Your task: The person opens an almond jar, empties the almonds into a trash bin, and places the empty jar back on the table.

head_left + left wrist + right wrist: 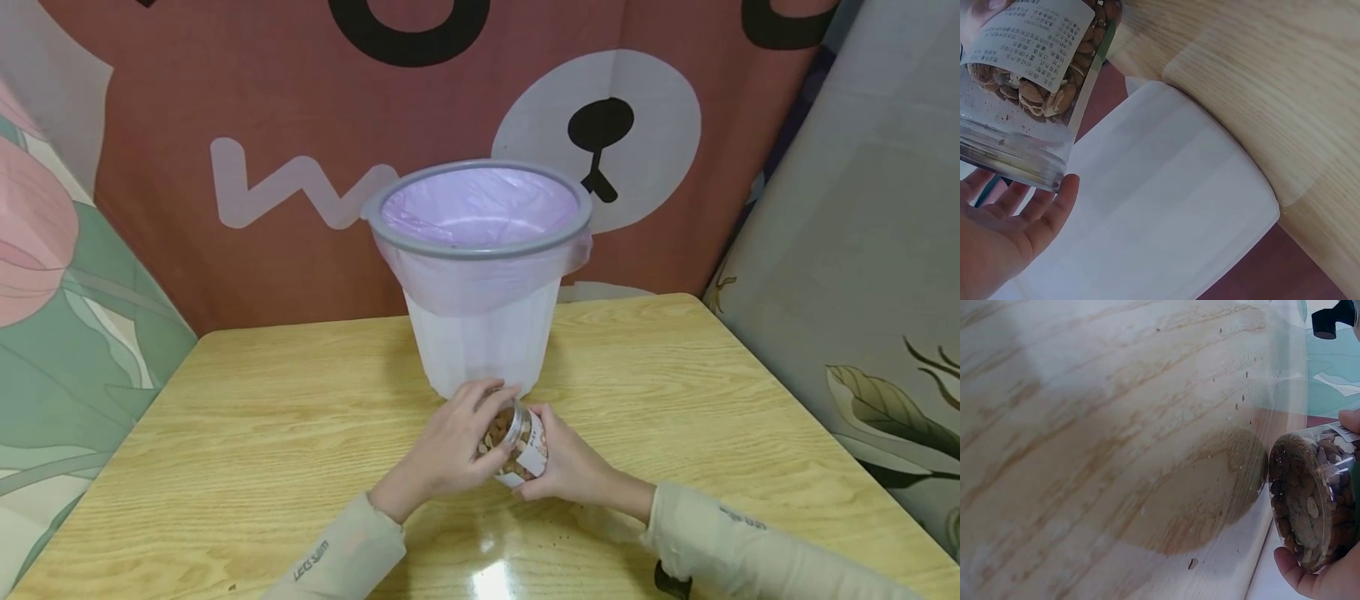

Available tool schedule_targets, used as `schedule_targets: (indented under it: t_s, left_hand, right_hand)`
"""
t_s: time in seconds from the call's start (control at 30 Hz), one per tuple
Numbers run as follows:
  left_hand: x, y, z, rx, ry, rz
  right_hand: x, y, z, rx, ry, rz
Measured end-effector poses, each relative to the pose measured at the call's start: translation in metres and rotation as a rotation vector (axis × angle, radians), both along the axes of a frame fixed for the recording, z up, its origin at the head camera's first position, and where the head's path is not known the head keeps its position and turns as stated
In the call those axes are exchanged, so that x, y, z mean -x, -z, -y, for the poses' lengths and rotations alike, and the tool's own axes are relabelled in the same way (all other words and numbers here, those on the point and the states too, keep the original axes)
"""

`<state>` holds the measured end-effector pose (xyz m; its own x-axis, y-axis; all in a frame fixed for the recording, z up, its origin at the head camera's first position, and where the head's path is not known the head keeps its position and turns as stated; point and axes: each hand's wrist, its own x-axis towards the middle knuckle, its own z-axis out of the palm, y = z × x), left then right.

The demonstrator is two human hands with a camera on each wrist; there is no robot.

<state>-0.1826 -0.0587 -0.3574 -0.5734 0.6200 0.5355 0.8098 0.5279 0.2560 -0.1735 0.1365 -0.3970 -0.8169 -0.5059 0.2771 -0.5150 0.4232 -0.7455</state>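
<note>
A clear plastic jar of brown almond-like nuts is tilted with its mouth end to the left, in front of the bin. My right hand grips its body from the right. On the left, my left hand has thumb and fingers bent about the jar's mouth end. In the left wrist view, the left fingers touch the clear rim, above which a printed label shows. The right wrist view shows the jar's base; whether a lid is on I cannot tell.
A white bin with a grey rim and a purple liner stands on the wooden table, just beyond my hands. Small dark crumbs lie on the tabletop. Printed cloths hang behind and at both sides.
</note>
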Motion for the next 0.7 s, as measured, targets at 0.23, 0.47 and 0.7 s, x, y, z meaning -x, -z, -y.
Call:
schedule_targets:
  t_s: [0.23, 0.47, 0.7]
  left_hand:
    - [0.002, 0.000, 0.000, 0.020, -0.080, -0.030]
    - [0.000, -0.001, -0.004, 0.021, -0.198, -0.038]
    - [-0.002, -0.002, -0.003, 0.040, -0.227, 0.008]
  right_hand:
    - [-0.008, -0.015, 0.004, -0.007, -0.007, 0.013]
    - [-0.018, -0.035, 0.010, -0.025, -0.006, -0.004]
    - [-0.004, -0.007, 0.004, -0.031, -0.007, -0.003]
